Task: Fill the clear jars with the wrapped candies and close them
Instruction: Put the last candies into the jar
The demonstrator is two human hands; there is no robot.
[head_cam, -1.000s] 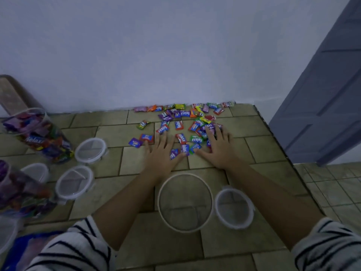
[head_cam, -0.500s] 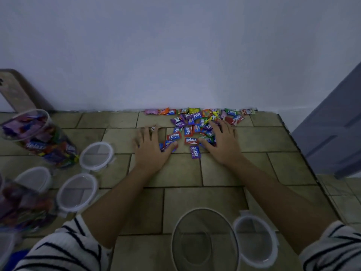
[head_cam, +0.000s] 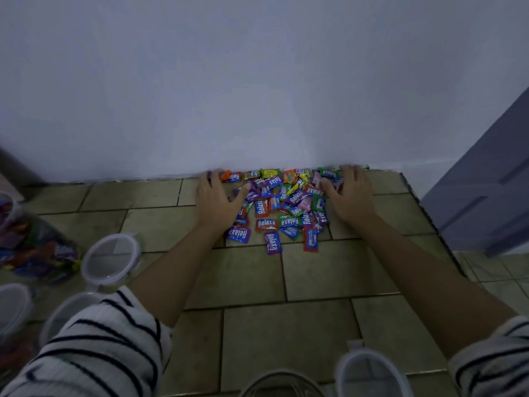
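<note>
A heap of colourful wrapped candies (head_cam: 282,209) lies on the tiled surface against the white wall. My left hand (head_cam: 216,200) rests flat at the heap's left edge, fingers reaching the wall. On the heap's right edge lies my right hand (head_cam: 350,193), fingers spread over a few candies. Neither hand grips anything. An empty clear jar (head_cam: 282,383) shows only its rim at the bottom edge, with a white-rimmed lid (head_cam: 372,373) beside it on the right. At far left lies a clear jar filled with candies (head_cam: 34,247).
More white-rimmed lids lie at the left: one (head_cam: 110,260) near the filled jar, another lid (head_cam: 14,306) at the frame edge and a third lid (head_cam: 67,313) partly under my striped sleeve. The tiled surface (head_cam: 323,277) ends in an edge on the right, beyond which stands a grey door (head_cam: 486,190).
Both hands have moved farther from me to the wall, flanking the candies, which are now bunched closer together. The view has shifted forward, so the empty jar and lid sit at the bottom edge.
</note>
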